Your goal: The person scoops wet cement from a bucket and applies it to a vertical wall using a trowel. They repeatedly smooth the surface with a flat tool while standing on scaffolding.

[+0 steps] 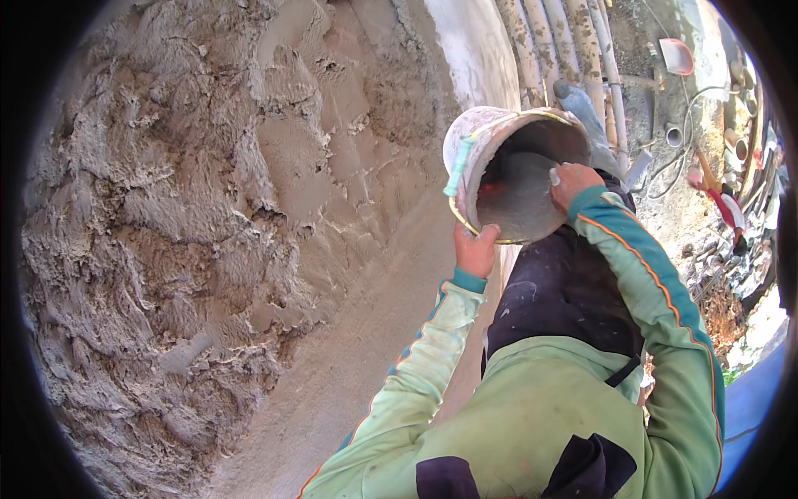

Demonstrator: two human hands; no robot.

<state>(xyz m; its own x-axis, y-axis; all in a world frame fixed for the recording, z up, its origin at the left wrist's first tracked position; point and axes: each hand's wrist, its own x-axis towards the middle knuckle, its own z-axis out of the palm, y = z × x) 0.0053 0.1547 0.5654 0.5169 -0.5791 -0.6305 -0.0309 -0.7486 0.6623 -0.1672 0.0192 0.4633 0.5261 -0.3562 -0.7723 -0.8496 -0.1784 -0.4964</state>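
A mortar-smeared bucket (480,162) with a wire handle and a pale green grip tilts in front of my legs, its mouth turned toward me. My left hand (476,249) is closed on the lower left of its rim, thumb on top and the other fingers mostly hidden. At the right side of the rim, my right hand (576,185) is curled over the edge, fingertips toward the inside. Grey wet residue coats the bucket's inner wall, and the deep part is dark.
Rough wet mortar (183,249) covers the broad surface on my left, with a smoother strip (332,382) beside me. Mud-spotted poles (565,41) lie ahead. To the right are a red scoop-like piece (677,56), a cable (688,125), a short pipe (673,135) and rubble.
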